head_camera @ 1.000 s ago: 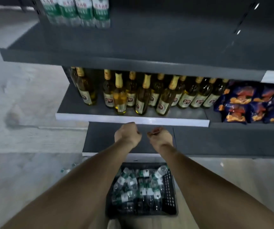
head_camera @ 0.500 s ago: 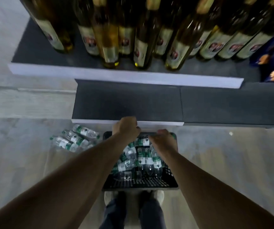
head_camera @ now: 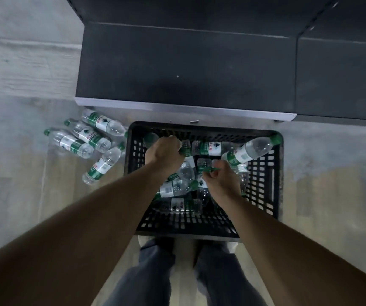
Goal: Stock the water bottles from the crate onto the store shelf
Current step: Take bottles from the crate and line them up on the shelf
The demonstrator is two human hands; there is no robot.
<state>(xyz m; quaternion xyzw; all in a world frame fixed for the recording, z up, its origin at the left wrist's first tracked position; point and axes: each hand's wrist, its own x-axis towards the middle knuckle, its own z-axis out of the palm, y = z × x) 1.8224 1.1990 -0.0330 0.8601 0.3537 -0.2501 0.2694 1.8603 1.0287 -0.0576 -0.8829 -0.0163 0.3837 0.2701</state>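
Note:
A black plastic crate [head_camera: 263, 180] stands on the floor in front of the dark bottom shelf [head_camera: 188, 69]. Several clear water bottles with green caps and labels lie jumbled inside it. My left hand [head_camera: 163, 152] reaches into the crate's far left part, fingers curled round the capped end of a bottle lying crosswise [head_camera: 210, 147]. My right hand [head_camera: 223, 181] is in the crate's middle and pinches the green cap of another bottle [head_camera: 202, 184], whose body is partly hidden under the hand. One more bottle [head_camera: 248, 152] leans on the far right rim.
Several water bottles [head_camera: 89, 138] lie loose on the grey floor left of the crate. A second dark shelf section [head_camera: 341, 78] adjoins on the right. My legs and shoes [head_camera: 155, 272] stand right behind the crate's near edge.
The view has tipped down from the shelves of glass bottles to the crate. Both hands have dropped from shelf height into the crate and closed on bottle caps.

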